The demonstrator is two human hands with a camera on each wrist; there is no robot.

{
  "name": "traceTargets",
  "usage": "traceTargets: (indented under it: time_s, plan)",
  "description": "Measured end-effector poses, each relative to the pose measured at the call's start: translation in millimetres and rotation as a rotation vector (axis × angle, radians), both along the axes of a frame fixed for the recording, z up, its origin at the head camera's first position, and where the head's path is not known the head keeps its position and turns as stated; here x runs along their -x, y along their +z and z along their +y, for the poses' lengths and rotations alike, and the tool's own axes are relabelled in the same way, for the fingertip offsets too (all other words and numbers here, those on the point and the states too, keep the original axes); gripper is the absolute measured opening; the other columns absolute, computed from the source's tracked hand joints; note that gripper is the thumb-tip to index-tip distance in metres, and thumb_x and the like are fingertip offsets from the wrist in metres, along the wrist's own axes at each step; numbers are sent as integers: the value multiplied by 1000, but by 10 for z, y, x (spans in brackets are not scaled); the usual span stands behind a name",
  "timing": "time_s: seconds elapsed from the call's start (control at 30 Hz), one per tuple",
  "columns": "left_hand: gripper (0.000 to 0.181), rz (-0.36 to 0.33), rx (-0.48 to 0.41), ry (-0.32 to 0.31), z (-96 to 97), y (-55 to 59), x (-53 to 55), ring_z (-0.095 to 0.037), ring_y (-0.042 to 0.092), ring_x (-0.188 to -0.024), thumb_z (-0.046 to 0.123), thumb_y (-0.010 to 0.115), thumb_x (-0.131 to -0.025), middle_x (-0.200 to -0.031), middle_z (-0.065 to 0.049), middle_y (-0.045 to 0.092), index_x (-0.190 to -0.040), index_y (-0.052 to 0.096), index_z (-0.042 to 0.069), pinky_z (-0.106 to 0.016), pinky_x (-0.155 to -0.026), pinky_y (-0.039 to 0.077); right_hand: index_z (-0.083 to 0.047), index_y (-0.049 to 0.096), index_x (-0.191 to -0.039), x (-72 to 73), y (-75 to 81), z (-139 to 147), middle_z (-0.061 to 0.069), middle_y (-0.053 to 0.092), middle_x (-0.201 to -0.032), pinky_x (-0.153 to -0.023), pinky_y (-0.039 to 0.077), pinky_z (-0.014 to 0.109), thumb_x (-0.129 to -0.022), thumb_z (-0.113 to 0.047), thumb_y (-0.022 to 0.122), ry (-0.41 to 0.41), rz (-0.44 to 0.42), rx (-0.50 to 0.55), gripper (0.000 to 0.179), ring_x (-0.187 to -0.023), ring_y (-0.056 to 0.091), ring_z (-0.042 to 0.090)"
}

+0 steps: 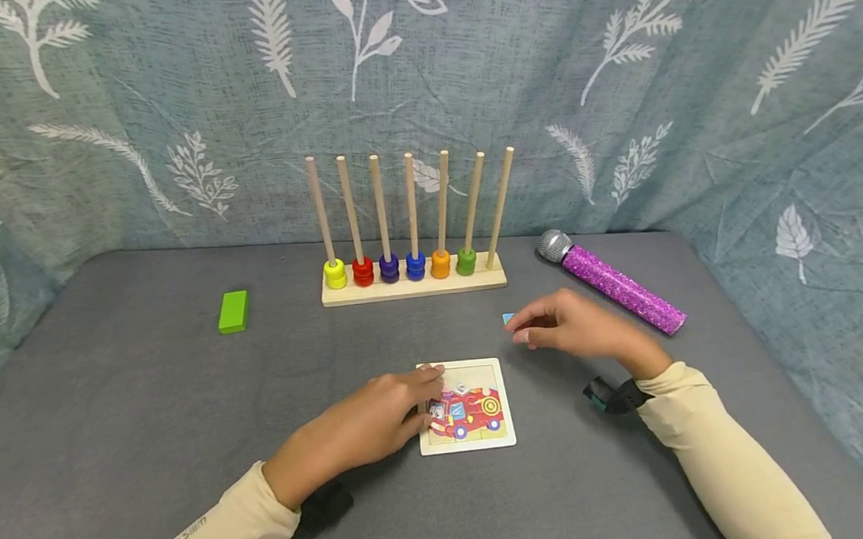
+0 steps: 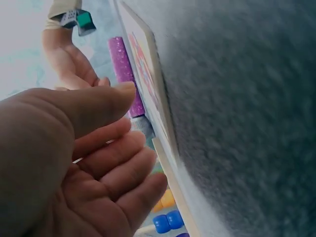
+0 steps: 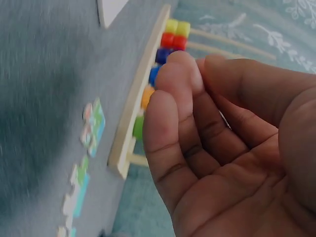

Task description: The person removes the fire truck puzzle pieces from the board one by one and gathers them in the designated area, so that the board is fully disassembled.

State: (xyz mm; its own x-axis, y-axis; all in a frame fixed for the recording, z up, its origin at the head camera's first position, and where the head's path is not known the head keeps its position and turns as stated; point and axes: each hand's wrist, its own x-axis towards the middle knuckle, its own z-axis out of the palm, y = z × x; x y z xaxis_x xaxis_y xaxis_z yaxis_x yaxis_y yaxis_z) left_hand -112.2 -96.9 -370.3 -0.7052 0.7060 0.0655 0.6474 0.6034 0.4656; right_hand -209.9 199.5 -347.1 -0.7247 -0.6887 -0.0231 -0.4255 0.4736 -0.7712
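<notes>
A square jigsaw puzzle (image 1: 471, 409) in a pale frame shows a red fire truck with blue wheels; its upper part is pale wood colour. At its left edge rests my left hand (image 1: 389, 414), fingertips and thumb on the board with a gap between them. My right hand (image 1: 586, 325) hovers to the right beyond the board, fingers loosely bent, thumb close to the fingertips, nothing showing between them. Under its fingertips, a blue corner of a puzzle piece (image 1: 508, 317) shows. In the right wrist view, several loose puzzle pieces (image 3: 94, 127) lie in a row on the table.
A wooden stacking rack (image 1: 413, 286) with upright pegs and coloured beads stands at the back. Behind my right hand lies a purple glitter microphone (image 1: 620, 285). One green block (image 1: 234, 312) is at the left. A patterned curtain (image 1: 240, 107) hangs behind the grey table (image 1: 140, 407).
</notes>
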Motion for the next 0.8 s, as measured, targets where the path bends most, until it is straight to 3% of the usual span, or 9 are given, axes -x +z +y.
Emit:
traceTargets:
  time_s: [0.1,0.3,0.4,0.67,0.8]
  plan:
    - [46,4,32,39,-16,-8,6,-33,43,-133,14,67,-93,-144,-21,45,-133,55,-6,-46,-103,40,7,69,-111,-37,-4,-42,13,72,-96,-67,51,25,-94,-1,61,45,-43,18,21,-78,64,14]
    - [55,86,166,109,-10,-14,-15,-35,40,-135,31,69,-92,-145,-21,44,-129,57,-8,-51,-106,35,5,69,-112,-89,-15,-144,13,71,-96,-68,52,28,-95,-6,62,87,-72,4,21,-79,64,16]
    - [63,74,206,133,-11,-7,-23,-34,37,-137,36,69,-91,-148,-19,41,-133,54,-8,-50,-108,32,4,70,-111,-99,-42,-204,11,71,-95,-68,52,28,-96,-7,62,103,-68,6,20,-79,64,18]
    - [75,-14,215,91,-33,-39,-36,-31,26,-143,40,66,-92,-157,-17,25,-145,39,-7,-49,-112,26,4,71,-110,-178,-109,-364,6,72,-98,-75,55,28,-95,-3,61,174,-81,13,19,-85,66,14]
    - [73,-4,242,89,-36,-22,-25,-30,28,-142,41,65,-93,-156,-16,28,-144,41,-5,-49,-112,25,4,71,-108,-207,-102,-417,3,72,-97,-76,54,27,-94,-3,62,198,-56,20,18,-84,64,8]
